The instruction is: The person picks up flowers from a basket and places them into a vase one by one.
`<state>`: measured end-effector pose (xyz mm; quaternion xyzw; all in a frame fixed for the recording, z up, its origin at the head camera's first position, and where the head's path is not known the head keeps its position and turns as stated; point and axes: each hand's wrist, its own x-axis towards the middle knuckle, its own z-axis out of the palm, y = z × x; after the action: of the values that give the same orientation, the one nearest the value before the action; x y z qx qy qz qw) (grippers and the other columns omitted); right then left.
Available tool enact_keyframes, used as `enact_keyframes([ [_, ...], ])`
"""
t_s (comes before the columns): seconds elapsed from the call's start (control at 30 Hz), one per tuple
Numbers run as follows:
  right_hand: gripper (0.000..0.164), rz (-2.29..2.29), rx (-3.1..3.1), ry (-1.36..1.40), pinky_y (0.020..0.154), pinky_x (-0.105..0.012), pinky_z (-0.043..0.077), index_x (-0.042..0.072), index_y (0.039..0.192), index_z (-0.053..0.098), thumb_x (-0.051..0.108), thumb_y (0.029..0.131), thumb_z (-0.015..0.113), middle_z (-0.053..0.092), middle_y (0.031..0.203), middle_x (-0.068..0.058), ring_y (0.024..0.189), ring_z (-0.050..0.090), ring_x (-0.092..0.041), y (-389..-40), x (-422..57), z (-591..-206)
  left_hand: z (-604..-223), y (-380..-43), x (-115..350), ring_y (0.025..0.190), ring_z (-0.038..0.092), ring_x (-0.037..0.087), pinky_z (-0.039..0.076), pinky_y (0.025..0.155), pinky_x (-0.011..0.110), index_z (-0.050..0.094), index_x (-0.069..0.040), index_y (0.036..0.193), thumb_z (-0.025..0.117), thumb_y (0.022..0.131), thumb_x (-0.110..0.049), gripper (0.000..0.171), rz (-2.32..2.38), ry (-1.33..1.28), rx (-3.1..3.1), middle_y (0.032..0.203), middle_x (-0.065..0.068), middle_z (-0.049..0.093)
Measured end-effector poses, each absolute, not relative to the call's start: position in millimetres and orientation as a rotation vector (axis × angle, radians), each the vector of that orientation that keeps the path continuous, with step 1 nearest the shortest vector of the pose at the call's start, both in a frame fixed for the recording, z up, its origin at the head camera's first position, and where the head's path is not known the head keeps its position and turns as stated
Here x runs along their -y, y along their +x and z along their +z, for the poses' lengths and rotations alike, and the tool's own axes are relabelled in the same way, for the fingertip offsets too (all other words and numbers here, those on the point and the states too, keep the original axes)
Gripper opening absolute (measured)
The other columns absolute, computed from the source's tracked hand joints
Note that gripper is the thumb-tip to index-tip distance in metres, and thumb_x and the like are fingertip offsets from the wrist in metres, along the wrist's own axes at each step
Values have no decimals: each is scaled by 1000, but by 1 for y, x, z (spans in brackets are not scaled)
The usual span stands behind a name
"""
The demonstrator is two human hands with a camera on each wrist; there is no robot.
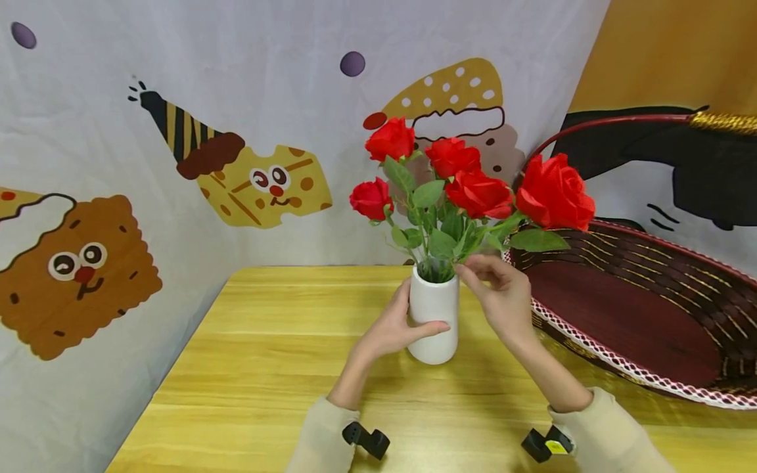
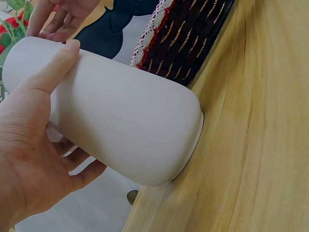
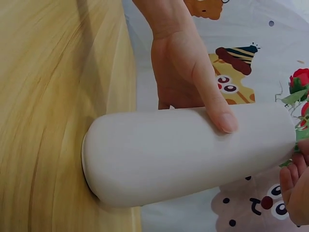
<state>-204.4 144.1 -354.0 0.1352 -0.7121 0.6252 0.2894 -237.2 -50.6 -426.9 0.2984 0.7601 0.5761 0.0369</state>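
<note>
A white vase [image 1: 434, 315] stands upright on the wooden table and holds several red roses with green leaves. My left hand [image 1: 402, 325] grips the vase from the left, its thumb [image 2: 60, 63] across the front and its other fingers going behind. At the vase's right rim, my right hand [image 1: 499, 289] pinches a rose stem between thumb and forefinger. Leaning out to the right over that hand is a large rose [image 1: 556, 194]. Two smaller roses, one of them low [image 1: 371, 199], lean left. Inside the vase the stem ends are hidden.
A dark red woven basket [image 1: 627, 315] with a white lace rim and tall handle sits on the right, close beside my right hand. Behind the table [image 1: 266, 355] hangs a pale cloth [image 1: 284, 59] printed with cartoon food. Each sleeve cuff has a small black device.
</note>
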Motion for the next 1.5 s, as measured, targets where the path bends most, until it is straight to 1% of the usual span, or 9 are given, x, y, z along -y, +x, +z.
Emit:
enact_keyframes([
  [0.37,13,1650,2056,300,73,-18,51,-5,100,72,5,92,73,68,88,9,82,64,-7,-207,-145,-361,-427,-236,51,122,53,13,45,102,41,21,-35,157,82,87,-34,93,1769,908,-2346,140,-8,47],
  [0.6,18,1655,2083,301,79,-19,51,-4,104,71,11,95,71,69,96,-1,87,64,-8,-208,-146,-363,-427,-234,49,120,53,16,46,99,43,23,-26,157,81,88,-36,91,1754,840,-2398,140,0,45],
  [0.67,20,1659,2089,302,79,-19,51,-4,105,70,13,96,70,69,98,-2,88,64,-8,-208,-147,-363,-427,-233,47,120,53,16,47,98,42,23,-25,157,81,87,-36,91,1759,819,-2414,140,0,45],
  [0.73,21,1662,2097,297,79,-19,51,-4,107,70,13,96,70,69,97,0,88,64,-8,-209,-147,-363,-428,-233,46,119,53,17,47,98,42,24,-24,157,81,87,-36,91,1768,808,-2436,139,2,46],
  [0.83,20,1663,2103,279,79,-18,51,-4,108,70,11,96,70,69,94,7,88,64,-8,-210,-147,-363,-427,-233,43,120,52,18,47,98,42,24,-22,157,82,86,-36,93,1771,799,-2472,140,2,45],
  [0.93,20,1660,2107,265,78,-18,52,-5,109,69,11,96,70,68,94,8,87,65,-8,-211,-148,-364,-427,-233,41,121,51,19,47,99,43,22,-21,158,82,86,-36,95,1775,793,-2490,140,3,44],
  [1.2,22,1669,2119,249,81,-18,53,-6,110,65,12,98,68,68,99,-6,89,65,-7,-206,-146,-365,-429,-232,43,121,51,20,47,98,44,21,-23,159,81,87,-36,95,1799,818,-2476,141,4,44],
  [1.33,24,1662,2132,261,81,-18,53,-4,112,65,16,99,67,67,103,-11,90,65,-6,-204,-145,-365,-431,-232,44,120,52,19,46,98,43,23,-22,158,82,87,-35,93,1822,808,-2471,139,3,45],
  [1.5,26,1676,2150,299,80,-19,54,-3,117,65,17,100,66,68,111,-15,92,65,-7,-200,-147,-367,-432,-232,45,120,52,17,46,99,42,24,-23,158,82,86,-36,92,1843,783,-2455,139,1,46],
])
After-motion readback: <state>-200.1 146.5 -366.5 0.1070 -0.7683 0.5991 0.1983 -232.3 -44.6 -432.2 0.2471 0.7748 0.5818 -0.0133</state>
